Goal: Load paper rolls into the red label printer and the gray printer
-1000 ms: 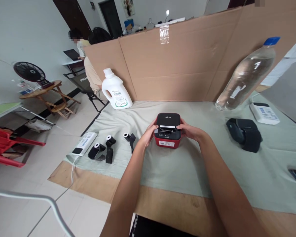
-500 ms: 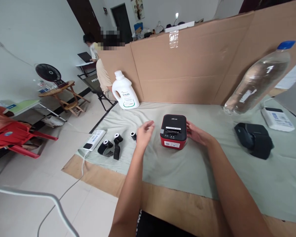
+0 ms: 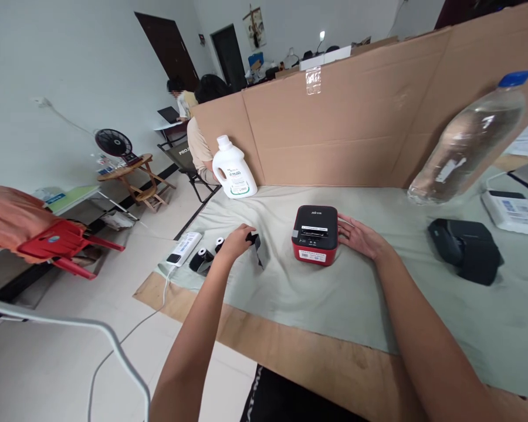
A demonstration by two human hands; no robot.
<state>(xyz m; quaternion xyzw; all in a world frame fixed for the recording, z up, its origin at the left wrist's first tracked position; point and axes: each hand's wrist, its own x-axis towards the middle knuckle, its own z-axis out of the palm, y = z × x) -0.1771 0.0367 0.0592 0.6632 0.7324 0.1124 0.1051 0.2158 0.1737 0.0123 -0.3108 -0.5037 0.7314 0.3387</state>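
Note:
My left hand [image 3: 237,241] is closed on a small roll of black paper [image 3: 253,239], and a loose black strip hangs from it over the cloth. Just left of that hand lie two more black rolls with white cores; one roll [image 3: 201,258] shows clearly, the other is partly behind my wrist. A red and black label printer [image 3: 315,235] sits upright in the middle. My right hand [image 3: 359,235] touches its right side with fingers stretched out, gripping nothing.
A white detergent bottle [image 3: 234,170] and a tall water bottle [image 3: 470,138] stand before a cardboard screen [image 3: 330,135]. White power banks [image 3: 185,249] lie at both sides. A black device [image 3: 464,249] lies at right. People sit beyond the screen.
My left hand has moved left, from beside the printer to the rolls, and has taken hold of one. My right hand stays at the printer's side. The view has shifted slightly.

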